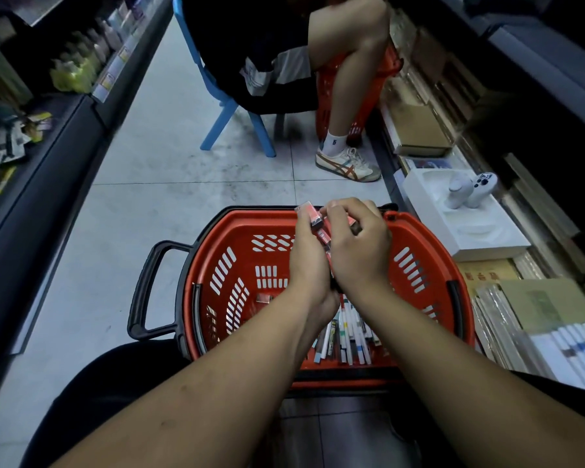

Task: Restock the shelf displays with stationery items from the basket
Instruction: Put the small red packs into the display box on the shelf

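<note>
A shop aisle, by every sign: tiled floor (169, 184) between long dark shelves (65, 136); price labels (110, 79) along the left shelf edge below rows of bottles (81, 62); stacked notebooks (571, 349) low on the right; a red shopping basket (217, 228) with pens (352, 336) inside; a second red basket (374, 92) farther up.

shelf goods (78, 69): blurred | pens (352, 332): partly hidden | seated person (348, 45): top-cropped
</note>
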Demonstrator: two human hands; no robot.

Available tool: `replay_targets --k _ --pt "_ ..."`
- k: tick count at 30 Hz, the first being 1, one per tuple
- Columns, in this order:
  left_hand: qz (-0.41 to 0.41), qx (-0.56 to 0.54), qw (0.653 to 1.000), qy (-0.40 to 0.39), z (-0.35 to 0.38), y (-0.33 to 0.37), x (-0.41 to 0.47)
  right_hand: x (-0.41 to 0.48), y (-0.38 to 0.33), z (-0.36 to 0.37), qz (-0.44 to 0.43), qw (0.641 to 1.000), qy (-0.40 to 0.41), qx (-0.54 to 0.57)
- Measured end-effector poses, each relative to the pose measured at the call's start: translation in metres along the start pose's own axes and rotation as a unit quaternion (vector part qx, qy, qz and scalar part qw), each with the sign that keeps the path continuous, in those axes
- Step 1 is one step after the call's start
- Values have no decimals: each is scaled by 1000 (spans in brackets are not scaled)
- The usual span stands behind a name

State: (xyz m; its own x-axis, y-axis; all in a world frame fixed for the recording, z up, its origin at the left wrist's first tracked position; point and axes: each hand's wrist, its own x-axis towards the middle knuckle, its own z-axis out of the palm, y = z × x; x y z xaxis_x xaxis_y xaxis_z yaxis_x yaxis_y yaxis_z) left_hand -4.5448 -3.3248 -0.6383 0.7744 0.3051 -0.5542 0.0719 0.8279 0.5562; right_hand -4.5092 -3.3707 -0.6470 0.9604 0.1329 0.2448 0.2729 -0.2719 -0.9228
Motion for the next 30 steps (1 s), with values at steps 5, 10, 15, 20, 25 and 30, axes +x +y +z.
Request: replay_targets --k 5,10,15,20,25,30 --pt "-4 -59 998 13 -4 -2 -4 -6 -1 2 -19 1000 -10 -11" --pt "6 -25 999 24 -7 -3 -7 -7 -1 6 -23 999 -21 -39" --pt "-22 -59 997 37 -5 4 -9 -7 -4 9 -21 999 -37 -31" --pt "-50 -63 996 28 -4 12 -2 0 -10 5 -70 995 -54 -54" --pt "-44 -93 994 -20 -3 25 7 2 -19 0 -168 977 -77 -105" --pt "-66 -98 989 -90 1 26 0 10 -18 -12 -144 981 -44 -120"
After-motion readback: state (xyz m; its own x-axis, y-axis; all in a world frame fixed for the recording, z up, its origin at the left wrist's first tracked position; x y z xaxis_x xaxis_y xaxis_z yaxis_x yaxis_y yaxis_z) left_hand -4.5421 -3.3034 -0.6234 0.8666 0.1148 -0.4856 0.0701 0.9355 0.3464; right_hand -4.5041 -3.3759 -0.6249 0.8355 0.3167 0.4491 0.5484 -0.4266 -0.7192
